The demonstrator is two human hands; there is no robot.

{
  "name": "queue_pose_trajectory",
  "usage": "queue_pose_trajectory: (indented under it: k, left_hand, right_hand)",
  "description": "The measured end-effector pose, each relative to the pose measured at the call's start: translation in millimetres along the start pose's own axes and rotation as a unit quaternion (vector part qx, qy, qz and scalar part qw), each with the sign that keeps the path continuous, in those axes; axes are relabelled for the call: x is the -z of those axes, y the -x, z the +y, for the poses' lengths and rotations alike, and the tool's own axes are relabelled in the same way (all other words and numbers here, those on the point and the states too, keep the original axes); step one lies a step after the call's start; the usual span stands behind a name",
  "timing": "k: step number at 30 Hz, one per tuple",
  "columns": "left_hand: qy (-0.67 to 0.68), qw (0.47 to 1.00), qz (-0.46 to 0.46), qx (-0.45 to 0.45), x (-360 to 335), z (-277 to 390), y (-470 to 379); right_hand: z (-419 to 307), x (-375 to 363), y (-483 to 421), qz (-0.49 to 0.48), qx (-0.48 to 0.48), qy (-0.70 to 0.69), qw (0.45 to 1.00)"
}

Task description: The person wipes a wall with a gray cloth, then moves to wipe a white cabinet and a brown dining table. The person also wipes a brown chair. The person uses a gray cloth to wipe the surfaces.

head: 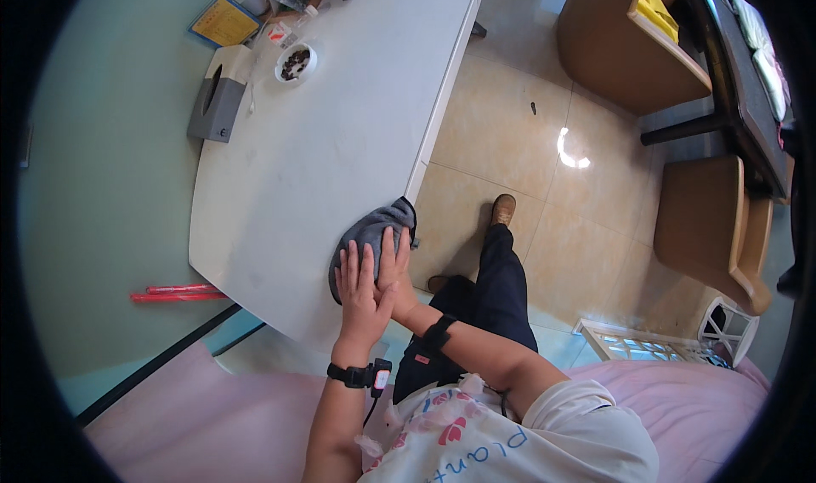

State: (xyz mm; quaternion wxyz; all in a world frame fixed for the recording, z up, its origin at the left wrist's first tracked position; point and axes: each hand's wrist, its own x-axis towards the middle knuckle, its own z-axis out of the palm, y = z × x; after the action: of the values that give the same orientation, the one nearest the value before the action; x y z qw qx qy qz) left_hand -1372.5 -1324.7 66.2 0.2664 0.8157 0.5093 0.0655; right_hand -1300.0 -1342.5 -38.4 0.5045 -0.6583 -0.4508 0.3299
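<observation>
A dark grey microfibre cloth [366, 231] lies bunched on the white tabletop [280, 209], at the table's near right edge. My left hand [361, 285] rests palm down on it, fingers stretched out and slightly apart. Close beside it, my right hand [396, 276] also presses flat on the cloth, its fingers pointing toward the table's edge. The left thumb crosses over the right hand. Part of the cloth is hidden beneath both hands. Each wrist has a black strap, and the left one carries a small device [381, 378].
A grey tissue box [220, 94], a white bowl of dark bits [310, 70] and a yellow sign [224, 21] stand along the wall side. Red tubes [182, 293] jut out past the table's left corner. Brown chairs [692, 228] and a dark table [733, 69] are at right.
</observation>
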Motion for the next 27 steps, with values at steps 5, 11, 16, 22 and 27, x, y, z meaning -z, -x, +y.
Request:
queue_pose_trajectory:
  k: [5, 11, 16, 22, 27]
  left_hand:
    - [0.007, 1.0, 0.001, -0.02, -8, 7, -53]
    - [-0.023, 0.998, 0.002, -0.06, -17, 23, -124]
    - [-0.076, 0.992, -0.009, -0.102, -20, 47, -167]
    - [-0.163, 0.979, -0.06, -0.109, -40, 88, -218]
    - [-0.166, 0.981, -0.029, -0.097, -51, 112, -260]
  right_hand:
    - [20, 13, -46, -0.002, 0.059, 0.069, 0.996]
    - [35, 33, -103, 0.049, 0.015, -0.037, 0.998]
    - [50, 42, -124, 0.008, 0.014, -0.042, 0.999]
    - [87, 60, -146, -0.028, 0.001, -0.065, 0.998]
    - [111, 80, -181, -0.049, -0.008, -0.075, 0.996]
